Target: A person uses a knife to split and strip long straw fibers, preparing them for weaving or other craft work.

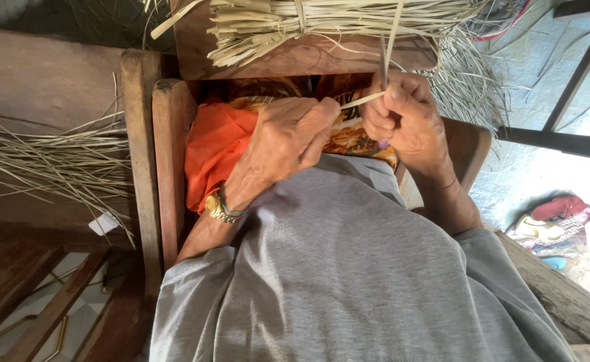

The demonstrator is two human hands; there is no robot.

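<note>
At far left a loose fan of thin, dry pale straw strands [40, 161] lies across dark, worn wooden planks [46, 80], just beside a rounded wooden post [171, 154]. Next comes bright orange cloth [218, 151], soft and creased, in the lap above a grey knit shirt [348, 268]. The left hand [285, 144], a gold wristwatch [218, 209] on its wrist, has fingertips pressed together, pinching one end of a flat, pale straw strip [362, 100]. The right hand [402, 110] is curled shut around the strip's other end and a thin upright sliver that rises toward the tied bundle of flat straw strips [322, 23] on the reddish wooden surface [295, 60] above. To do this well, I'd judge the strip should stay taut and flat between the two pinches, untwisted, since dry fibre looks brittle and likely to split. At right, pale concrete floor [543, 174] and sandals [553, 224]
</note>
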